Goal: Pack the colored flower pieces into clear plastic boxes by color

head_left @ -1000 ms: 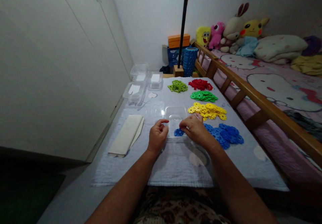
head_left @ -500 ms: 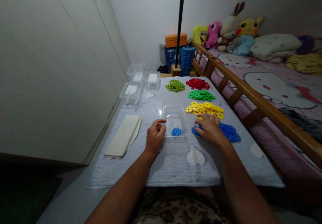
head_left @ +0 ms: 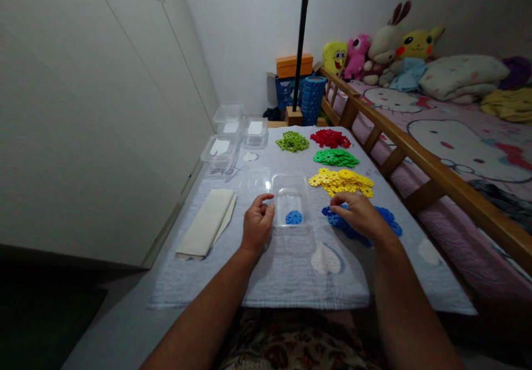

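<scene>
A clear plastic box [head_left: 291,178] sits in the middle of the cloth-covered table, with a blue flower-shaped disc [head_left: 293,217] lying inside near its front wall. At the box's left side, my left hand [head_left: 258,223] has curled fingers, with thumb and forefinger on the rim. Over the pile of blue flower-shaped discs [head_left: 347,229], my right hand [head_left: 356,213] pinches thumb and fingertips together; a blue disc edge shows at the tips. Part of that pile is hidden under the hand. Just behind lie yellow discs [head_left: 343,180].
Farther back are piles of green discs [head_left: 336,158], red pieces [head_left: 330,138] and lime-green pieces [head_left: 292,142]. Several clear containers [head_left: 219,149] with white paper stand at the back left. A folded beige cloth [head_left: 205,223] lies at left. A wooden bed rail [head_left: 390,143] borders the right side.
My right hand has drawn its spread fingers together into a pinch and lifted slightly at the blue pile. My left hand stays at the box. The whole view has shifted a little.
</scene>
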The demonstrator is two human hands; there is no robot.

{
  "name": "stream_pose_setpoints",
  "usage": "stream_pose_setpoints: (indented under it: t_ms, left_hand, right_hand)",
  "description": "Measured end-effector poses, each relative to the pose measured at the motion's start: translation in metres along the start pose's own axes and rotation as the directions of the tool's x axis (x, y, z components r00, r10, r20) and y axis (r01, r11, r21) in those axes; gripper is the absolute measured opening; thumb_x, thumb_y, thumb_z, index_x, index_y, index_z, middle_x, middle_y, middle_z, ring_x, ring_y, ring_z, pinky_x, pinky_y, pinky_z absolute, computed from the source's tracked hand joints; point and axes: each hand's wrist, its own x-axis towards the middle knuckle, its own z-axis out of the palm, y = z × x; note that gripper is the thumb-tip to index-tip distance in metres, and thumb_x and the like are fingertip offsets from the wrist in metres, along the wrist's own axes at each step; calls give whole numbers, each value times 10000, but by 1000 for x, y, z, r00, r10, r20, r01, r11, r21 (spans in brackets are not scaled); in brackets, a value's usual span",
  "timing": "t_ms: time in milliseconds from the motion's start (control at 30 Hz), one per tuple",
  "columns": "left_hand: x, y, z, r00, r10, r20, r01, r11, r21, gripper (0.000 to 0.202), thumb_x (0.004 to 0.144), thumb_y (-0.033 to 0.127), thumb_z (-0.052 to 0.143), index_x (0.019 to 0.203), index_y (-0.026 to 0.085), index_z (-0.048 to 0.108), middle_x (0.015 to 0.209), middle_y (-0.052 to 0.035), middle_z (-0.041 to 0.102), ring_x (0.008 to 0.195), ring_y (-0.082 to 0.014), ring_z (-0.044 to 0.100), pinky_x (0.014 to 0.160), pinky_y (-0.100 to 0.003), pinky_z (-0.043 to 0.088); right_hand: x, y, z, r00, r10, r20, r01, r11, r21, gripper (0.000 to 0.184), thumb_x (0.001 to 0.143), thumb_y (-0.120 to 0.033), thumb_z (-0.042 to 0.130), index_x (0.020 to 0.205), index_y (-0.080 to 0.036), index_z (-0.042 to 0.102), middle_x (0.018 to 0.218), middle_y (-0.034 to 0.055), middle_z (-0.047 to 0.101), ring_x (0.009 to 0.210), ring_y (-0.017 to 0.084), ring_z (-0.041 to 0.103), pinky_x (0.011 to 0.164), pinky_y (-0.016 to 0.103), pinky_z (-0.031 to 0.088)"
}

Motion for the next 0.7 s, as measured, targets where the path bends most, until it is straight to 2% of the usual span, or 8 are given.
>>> stream_pose_setpoints:
  t_ms: [133,233,367,467,567,633,700]
  left_hand:
    - [0,-1,0,1000,4,8,-4,1000,-1,282,872,350,585,1079,174,659,565,95,327,516,-101,321,536,-221,253]
    - [-1,-1,0,1000,3,10,-3,1000,-1,280,873,353,588,1072,172,662,567,95,324,517,-101,324,537,-222,258]
    - [-1,1,0,1000,-1,14,1,1000,3,281,879,358,585,1066,163,663,564,97,320,513,-102,323,533,-224,263]
    - [-2,4,0,1000,1,14,-1,1000,16,278,877,355,584,1056,159,667,559,98,319,508,-102,322,531,-224,264]
    - [-2,4,0,1000,3,16,-4,1000,26,282,878,354,582,1061,158,668,560,97,322,507,-100,321,531,-222,265]
    - [-1,3,0,1000,3,16,-3,1000,25,282,877,355,582,1062,160,669,564,96,325,510,-100,325,532,-221,264]
    - [-1,2,0,1000,5,12,-5,1000,24,279,874,352,584,1059,162,671,568,94,326,514,-100,327,533,-221,261]
  right_hand:
    - [9,-29,-9,993,-75,-92,88,986,144,119,849,-283,626,842,-214,722,849,36,741,822,206,668,809,336,471]
    - [14,-55,3,982,-176,-60,180,981,67,84,867,-233,647,876,-225,730,866,34,749,876,209,661,970,426,418]
    - [13,-71,30,975,-219,32,221,971,-90,136,883,-143,641,834,-237,726,873,23,747,948,211,630,1109,583,231]
    - [10,-70,44,964,-259,52,264,950,-165,168,887,-128,643,826,-252,739,875,18,741,985,215,599,1130,608,161]
    - [10,-60,47,955,-297,21,294,930,-218,172,888,-154,654,818,-275,755,976,22,746,1088,244,558,1132,603,137]
    - [13,-48,41,963,-264,-60,242,940,-239,163,891,-176,651,849,-277,771,1098,41,732,1150,263,530,1111,558,199]
    - [17,-30,30,970,-180,-162,136,958,-251,171,900,-195,626,908,-261,784,1155,69,714,1152,271,527,1048,487,287]
